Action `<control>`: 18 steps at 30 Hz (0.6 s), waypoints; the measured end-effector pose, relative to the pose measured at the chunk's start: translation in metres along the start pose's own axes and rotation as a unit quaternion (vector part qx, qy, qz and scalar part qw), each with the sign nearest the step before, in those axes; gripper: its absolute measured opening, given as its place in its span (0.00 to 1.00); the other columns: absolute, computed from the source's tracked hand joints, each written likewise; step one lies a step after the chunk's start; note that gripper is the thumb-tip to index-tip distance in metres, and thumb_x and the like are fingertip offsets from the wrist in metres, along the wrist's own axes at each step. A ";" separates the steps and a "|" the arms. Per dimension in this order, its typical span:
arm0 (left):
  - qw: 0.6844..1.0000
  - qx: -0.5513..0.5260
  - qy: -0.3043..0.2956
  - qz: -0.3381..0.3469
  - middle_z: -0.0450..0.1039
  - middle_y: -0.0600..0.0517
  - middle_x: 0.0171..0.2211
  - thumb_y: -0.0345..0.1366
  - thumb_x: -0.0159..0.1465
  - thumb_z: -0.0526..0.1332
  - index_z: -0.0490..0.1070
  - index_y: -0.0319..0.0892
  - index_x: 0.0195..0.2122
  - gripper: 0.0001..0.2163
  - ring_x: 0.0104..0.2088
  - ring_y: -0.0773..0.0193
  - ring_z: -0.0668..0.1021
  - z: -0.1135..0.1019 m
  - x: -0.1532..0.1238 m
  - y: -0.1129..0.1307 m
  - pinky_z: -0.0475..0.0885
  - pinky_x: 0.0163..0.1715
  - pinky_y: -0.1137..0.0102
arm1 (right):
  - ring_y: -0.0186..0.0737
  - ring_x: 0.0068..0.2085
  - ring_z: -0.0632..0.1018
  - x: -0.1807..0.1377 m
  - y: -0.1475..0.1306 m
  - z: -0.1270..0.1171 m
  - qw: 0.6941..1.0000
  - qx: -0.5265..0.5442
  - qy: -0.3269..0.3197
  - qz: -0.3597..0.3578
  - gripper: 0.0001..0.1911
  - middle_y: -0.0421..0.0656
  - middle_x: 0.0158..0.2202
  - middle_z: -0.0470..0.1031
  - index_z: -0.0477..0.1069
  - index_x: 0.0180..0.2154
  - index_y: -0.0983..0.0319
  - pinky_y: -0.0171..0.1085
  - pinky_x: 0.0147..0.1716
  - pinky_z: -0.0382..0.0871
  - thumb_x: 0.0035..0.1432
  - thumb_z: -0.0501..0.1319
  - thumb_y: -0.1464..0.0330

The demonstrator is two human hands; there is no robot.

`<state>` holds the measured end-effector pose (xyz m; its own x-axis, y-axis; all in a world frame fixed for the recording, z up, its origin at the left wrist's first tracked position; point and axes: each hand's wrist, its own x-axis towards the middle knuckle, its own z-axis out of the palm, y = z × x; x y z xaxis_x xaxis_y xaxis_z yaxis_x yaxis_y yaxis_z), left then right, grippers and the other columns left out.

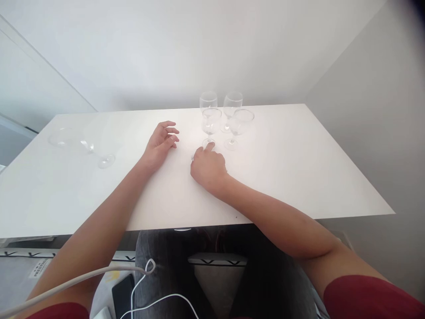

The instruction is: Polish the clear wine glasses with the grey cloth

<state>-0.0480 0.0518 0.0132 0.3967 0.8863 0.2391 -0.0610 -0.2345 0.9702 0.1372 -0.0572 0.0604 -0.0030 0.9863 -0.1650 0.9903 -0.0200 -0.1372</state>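
Observation:
Several clear stemmed glasses stand upright in a cluster toward the back of the white table: a front left glass (211, 122), a front right glass (239, 126), a back left glass (208, 99) and a back right glass (233, 102). My right hand (209, 168) is palm down just before the front left glass, its index finger reaching the foot. Its other fingers curl under; a small shiny bit shows at their left edge, too hidden to name. My left hand (162, 139) hovers left of the cluster, fingers loosely apart and holding nothing.
A larger stemmed glass (106, 161) at the table's left appears to lie on its side, bowl to the left. The white table (299, 177) meets a wall at the back. White cables (99, 271) and a dark phone (122, 294) are below the front edge, near my lap.

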 end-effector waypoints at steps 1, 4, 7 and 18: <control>1.000 -0.001 0.001 -0.005 0.75 0.50 0.51 0.45 0.68 0.73 0.77 0.55 0.55 0.16 0.42 0.64 0.79 0.001 0.000 0.001 0.78 0.40 0.70 | 0.54 0.38 0.88 0.000 0.001 -0.001 1.000 0.003 -0.004 -0.001 0.28 0.81 0.75 0.55 0.70 0.66 0.78 0.50 0.37 0.83 0.70 0.57 0.69; 1.000 -0.008 -0.001 -0.012 0.73 0.50 0.49 0.46 0.68 0.72 0.79 0.53 0.49 0.11 0.37 0.66 0.76 0.003 -0.001 0.005 0.76 0.37 0.71 | 0.54 0.38 0.88 0.000 0.001 -0.003 1.000 0.011 -0.008 -0.005 0.29 0.79 0.76 0.53 0.70 0.67 0.76 0.52 0.37 0.84 0.69 0.58 0.70; 1.000 -0.013 -0.006 -0.018 0.73 0.51 0.48 0.47 0.67 0.73 0.79 0.51 0.47 0.11 0.33 0.68 0.74 0.004 0.000 0.006 0.75 0.35 0.70 | 0.52 0.37 0.88 0.000 0.001 -0.004 1.000 0.014 -0.011 -0.011 0.29 0.80 0.76 0.53 0.70 0.66 0.78 0.52 0.38 0.84 0.68 0.59 0.70; 0.998 -0.018 0.005 -0.059 0.66 0.53 0.34 0.53 0.66 0.73 0.71 0.44 0.34 0.19 0.32 0.67 0.70 0.010 -0.002 0.011 0.71 0.32 0.73 | 0.40 0.32 0.82 -0.005 -0.003 -0.007 0.998 0.038 0.040 0.004 0.19 0.71 0.66 0.68 0.74 0.58 0.74 0.42 0.30 0.76 0.71 0.58 0.70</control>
<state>-0.0406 0.0438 0.0234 0.3944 0.9107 0.1227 -0.0462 -0.1137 0.9924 0.1353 -0.0612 0.0681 0.0186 0.9960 -0.0875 0.9770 -0.0367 -0.2102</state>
